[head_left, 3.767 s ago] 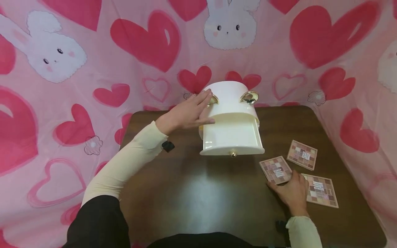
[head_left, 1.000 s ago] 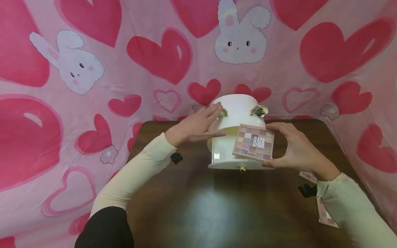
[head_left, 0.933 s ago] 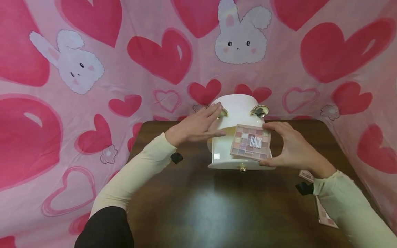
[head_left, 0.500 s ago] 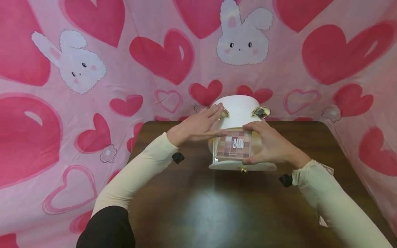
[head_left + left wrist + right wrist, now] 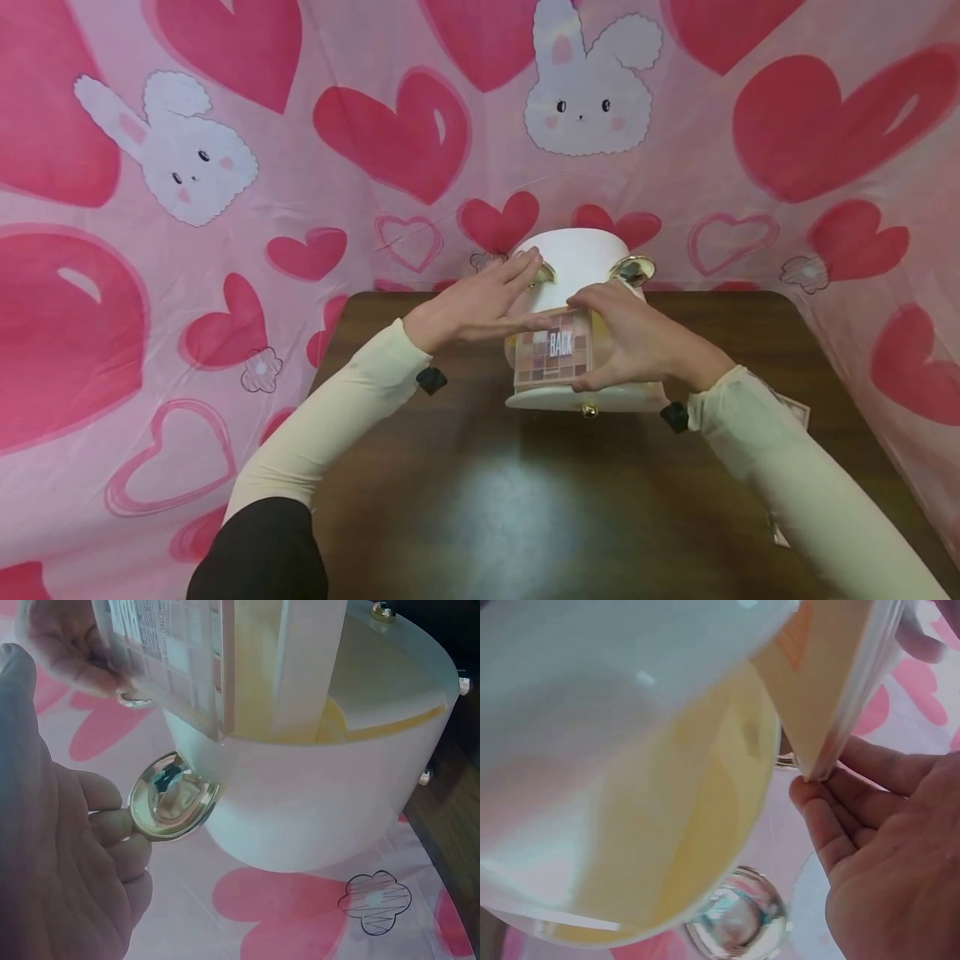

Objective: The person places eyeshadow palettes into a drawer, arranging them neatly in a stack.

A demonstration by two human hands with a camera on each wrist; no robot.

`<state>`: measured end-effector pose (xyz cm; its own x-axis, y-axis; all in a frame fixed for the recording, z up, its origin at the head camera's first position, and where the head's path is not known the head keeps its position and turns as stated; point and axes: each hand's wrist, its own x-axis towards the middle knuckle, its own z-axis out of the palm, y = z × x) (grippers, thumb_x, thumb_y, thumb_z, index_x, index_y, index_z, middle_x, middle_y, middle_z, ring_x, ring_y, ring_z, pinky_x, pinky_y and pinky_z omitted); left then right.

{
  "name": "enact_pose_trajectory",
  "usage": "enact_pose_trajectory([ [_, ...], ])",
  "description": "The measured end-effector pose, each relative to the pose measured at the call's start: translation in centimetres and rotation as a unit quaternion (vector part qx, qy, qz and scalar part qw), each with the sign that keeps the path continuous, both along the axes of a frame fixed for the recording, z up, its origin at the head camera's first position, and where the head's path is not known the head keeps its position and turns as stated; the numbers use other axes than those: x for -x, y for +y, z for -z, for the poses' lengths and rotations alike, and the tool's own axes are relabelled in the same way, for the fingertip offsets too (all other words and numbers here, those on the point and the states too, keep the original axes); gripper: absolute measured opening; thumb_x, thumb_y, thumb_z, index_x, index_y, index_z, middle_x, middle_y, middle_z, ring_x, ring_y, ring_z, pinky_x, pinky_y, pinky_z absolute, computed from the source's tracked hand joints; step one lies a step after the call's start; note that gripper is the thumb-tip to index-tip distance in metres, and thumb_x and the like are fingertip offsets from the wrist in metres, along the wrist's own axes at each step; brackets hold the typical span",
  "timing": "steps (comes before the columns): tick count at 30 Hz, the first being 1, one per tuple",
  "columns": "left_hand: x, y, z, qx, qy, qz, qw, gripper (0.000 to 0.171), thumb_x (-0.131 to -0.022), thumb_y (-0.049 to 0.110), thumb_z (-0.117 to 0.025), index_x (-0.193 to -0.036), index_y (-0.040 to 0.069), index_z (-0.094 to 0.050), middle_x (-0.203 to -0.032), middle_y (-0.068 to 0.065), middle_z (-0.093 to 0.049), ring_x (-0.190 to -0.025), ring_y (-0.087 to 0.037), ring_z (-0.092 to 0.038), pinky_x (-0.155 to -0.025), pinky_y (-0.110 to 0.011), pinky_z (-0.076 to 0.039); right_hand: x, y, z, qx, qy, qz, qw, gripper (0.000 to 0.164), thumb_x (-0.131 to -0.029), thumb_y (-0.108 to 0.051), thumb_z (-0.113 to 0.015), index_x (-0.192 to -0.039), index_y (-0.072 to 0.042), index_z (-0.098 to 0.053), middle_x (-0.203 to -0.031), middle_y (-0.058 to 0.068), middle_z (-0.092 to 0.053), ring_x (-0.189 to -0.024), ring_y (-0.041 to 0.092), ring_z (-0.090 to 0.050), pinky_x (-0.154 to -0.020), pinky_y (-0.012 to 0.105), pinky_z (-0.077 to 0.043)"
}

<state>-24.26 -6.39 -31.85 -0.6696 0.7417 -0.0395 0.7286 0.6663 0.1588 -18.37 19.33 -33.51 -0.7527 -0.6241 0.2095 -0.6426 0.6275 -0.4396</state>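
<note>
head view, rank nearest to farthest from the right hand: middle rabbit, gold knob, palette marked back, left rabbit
From the right hand:
1. Palette: in its grip, to its left.
2. Gold knob: below, on the drawer front.
3. Middle rabbit: above, on the backdrop.
4. Left rabbit: farthest, on the backdrop's left.

A pink cloth (image 5: 495,150), faintly creased, hangs behind the surface (image 5: 592,483) and along both its sides. Red and pink hearts (image 5: 393,133), some filled and some only outlined, cover it, with white rabbit faces (image 5: 588,112) and sketched flowers (image 5: 262,370) among them. The surface is dark brown, wood-grained and round-cornered, with a pale glare (image 5: 506,492) near its middle.
</note>
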Motion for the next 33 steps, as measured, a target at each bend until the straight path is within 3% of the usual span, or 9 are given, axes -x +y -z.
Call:
enact_pose_trajectory([
  [12, 0.0, -0.1, 0.3, -0.005, -0.001, 0.006, 1.0000, 0.101, -0.093, 0.074, -0.043, -0.162, 0.007, -0.012, -0.168, -0.007, -0.006, -0.153, -0.018, -0.004, -0.122, -0.040, -0.010, 0.8, -0.3, -0.8, -0.055, -0.021, -0.020, 0.998, 0.101, -0.057, -0.049, -0.094, -0.134, 0.003, -0.054, -0.132, 0.013, -0.057, -0.124, 0.030, -0.043, -0.107, 0.053, -0.041],
  [24, 0.0, 0.0, 0.1, -0.001, -0.003, 0.012, 0.9999, 0.101, -0.094, 0.073, -0.043, -0.162, 0.007, -0.009, -0.168, -0.007, -0.004, -0.153, -0.018, -0.003, -0.122, -0.040, -0.011, 0.7, -1.1, -0.7, -0.063, -0.023, -0.025, 0.997, 0.102, -0.059, -0.054, -0.092, -0.136, 0.003, -0.054, -0.135, 0.015, -0.055, -0.125, 0.030, -0.043, -0.107, 0.053, -0.040],
  [33, 0.0, -0.1, 0.1, -0.003, -0.002, 0.009, 1.0000, 0.101, -0.094, 0.073, -0.044, -0.162, 0.007, -0.009, -0.168, -0.007, -0.005, -0.153, -0.016, -0.002, -0.122, -0.038, -0.009, 0.4, -1.6, 0.2, -0.055, 0.024, -0.035, 0.998, 0.104, -0.059, -0.055, -0.092, -0.133, 0.007, -0.055, -0.133, 0.019, -0.057, -0.125, 0.033, -0.046, -0.108, 0.051, -0.039],
])
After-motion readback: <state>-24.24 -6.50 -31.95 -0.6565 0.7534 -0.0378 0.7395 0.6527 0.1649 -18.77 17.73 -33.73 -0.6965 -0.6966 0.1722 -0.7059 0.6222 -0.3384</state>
